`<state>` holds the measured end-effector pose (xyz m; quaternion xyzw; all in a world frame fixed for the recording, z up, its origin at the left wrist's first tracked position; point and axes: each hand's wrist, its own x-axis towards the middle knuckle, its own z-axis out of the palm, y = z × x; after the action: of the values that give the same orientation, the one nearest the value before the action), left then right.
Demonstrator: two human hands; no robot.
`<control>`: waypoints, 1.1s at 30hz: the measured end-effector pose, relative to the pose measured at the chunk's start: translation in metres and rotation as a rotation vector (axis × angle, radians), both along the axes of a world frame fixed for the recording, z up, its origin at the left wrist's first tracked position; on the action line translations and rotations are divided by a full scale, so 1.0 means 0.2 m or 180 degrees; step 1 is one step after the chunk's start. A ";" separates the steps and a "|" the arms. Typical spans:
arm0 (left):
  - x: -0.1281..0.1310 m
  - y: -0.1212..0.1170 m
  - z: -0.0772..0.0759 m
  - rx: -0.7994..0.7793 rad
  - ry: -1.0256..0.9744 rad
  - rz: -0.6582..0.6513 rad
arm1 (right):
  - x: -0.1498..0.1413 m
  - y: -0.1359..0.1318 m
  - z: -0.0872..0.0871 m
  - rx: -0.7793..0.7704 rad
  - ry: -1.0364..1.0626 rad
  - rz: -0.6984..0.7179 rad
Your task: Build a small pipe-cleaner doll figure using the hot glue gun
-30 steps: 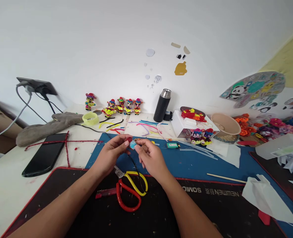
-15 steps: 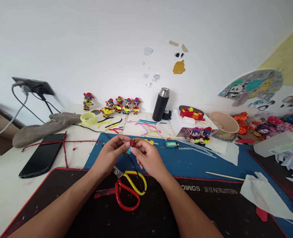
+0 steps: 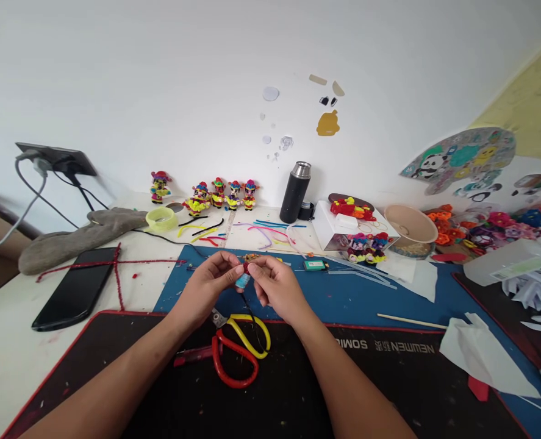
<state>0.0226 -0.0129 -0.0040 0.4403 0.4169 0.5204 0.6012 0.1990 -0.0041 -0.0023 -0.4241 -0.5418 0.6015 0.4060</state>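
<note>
My left hand (image 3: 205, 285) and my right hand (image 3: 277, 289) meet over the blue mat (image 3: 343, 292), fingertips pinched together on a small craft piece (image 3: 243, 275) with a red fuzzy top and a light blue part below. A thin dark strand hangs down from it. Red and yellow scissors (image 3: 238, 350) lie just below my hands on the black mat (image 3: 252, 396), beside a red utility knife (image 3: 192, 355).
A black phone (image 3: 74, 288) and crossed red pipe cleaner (image 3: 114, 265) lie at the left. Small pipe-cleaner figures (image 3: 219, 194), a tape roll (image 3: 161, 218), a black flask (image 3: 296, 192), a white box (image 3: 338, 231), a bowl (image 3: 410, 225) stand at the back. Paper scraps (image 3: 485, 356) at the right.
The hands stay pinched together on the small piece and have turned it: the blue part showed first, then the red top, now both. The view shifted slightly.
</note>
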 end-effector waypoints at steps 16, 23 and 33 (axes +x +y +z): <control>0.00 -0.01 0.02 0.0308 0.0306 -0.0350 | 0.00 0.00 0.00 0.0060 0.0080 0.0077; -0.01 -0.02 0.02 0.0309 0.0358 -0.0448 | 0.00 0.00 -0.02 0.0116 0.0020 -0.0033; 0.01 -0.03 0.02 0.0456 0.0436 -0.0501 | -0.02 0.00 -0.04 0.0142 0.0018 -0.0171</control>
<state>0.0244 -0.0195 -0.0003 0.5480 0.3830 0.4688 0.5773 0.1960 -0.0050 -0.0101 -0.4276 -0.5423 0.5793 0.4330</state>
